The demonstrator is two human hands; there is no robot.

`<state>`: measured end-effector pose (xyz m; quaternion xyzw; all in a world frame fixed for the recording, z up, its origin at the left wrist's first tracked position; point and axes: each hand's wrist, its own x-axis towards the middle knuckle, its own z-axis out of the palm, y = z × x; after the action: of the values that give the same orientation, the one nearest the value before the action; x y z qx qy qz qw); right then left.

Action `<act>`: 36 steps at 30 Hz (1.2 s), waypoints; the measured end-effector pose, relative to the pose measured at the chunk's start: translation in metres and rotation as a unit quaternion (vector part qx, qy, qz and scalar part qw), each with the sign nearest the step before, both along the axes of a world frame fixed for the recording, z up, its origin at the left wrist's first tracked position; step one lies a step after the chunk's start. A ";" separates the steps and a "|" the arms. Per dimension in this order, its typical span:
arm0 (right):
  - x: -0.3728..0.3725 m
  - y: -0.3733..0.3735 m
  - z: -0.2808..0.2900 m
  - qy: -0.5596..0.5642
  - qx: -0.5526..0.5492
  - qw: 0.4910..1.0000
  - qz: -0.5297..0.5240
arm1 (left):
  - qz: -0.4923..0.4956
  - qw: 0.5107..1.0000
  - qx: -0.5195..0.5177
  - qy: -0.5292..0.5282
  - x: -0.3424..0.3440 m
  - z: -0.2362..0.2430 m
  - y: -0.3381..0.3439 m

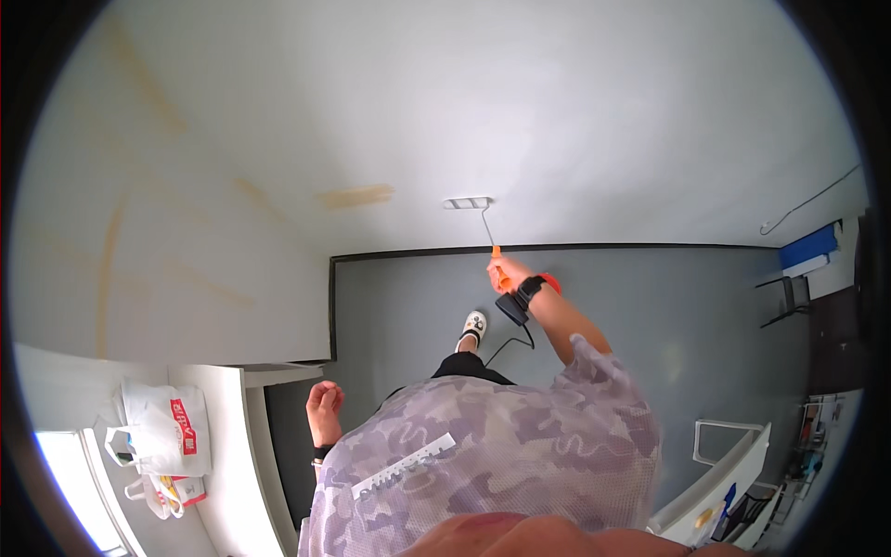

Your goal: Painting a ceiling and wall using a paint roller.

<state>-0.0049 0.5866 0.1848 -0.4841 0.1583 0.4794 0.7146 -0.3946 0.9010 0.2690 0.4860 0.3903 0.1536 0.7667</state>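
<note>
My right hand (508, 275) is wrapped round the orange handle of a paint roller (467, 202). The roller's white striped sleeve is up against the white wall (594, 121) in front of me, or very near it; contact is hard to make out. A black band and a small black box (511, 309) with a cable sit at my right wrist. Behind that wrist a red thing (553, 281) shows only in part. My left hand (325, 408) hangs low at my side beside the white cabinet, its fingers loosely curled in with nothing visible in them.
Yellowish-brown streaks (355, 196) mark the wall and its left corner. White plastic bags (167, 432) stand on a white ledge at left. A dark baseboard (603, 246) edges the grey floor. At right are a folding chair (787, 299), a blue box (809, 248) and a white table (715, 483).
</note>
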 end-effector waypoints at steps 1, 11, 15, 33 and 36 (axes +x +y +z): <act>-0.017 0.000 0.012 0.016 -0.011 1.000 -0.016 | -0.012 1.000 0.005 0.011 -0.013 -0.004 0.007; -0.159 -0.001 0.149 -0.203 0.010 0.977 -0.058 | -0.050 0.998 -0.035 0.030 -0.097 -0.043 0.050; -0.169 0.018 0.175 -0.320 -0.059 0.941 -0.089 | -0.049 0.998 -0.048 0.003 -0.093 -0.046 0.055; -0.089 0.105 0.234 -0.425 0.095 0.891 -0.131 | 0.023 0.995 -0.090 -0.036 -0.160 -0.061 0.042; -0.083 0.104 0.195 -0.400 0.069 0.906 -0.124 | 0.027 0.994 -0.093 -0.040 -0.152 -0.052 0.034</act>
<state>-0.0883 0.6901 0.3797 -0.5614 -0.1154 0.1632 0.8031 -0.5464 0.9351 0.2170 0.3948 0.3851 0.1568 0.8193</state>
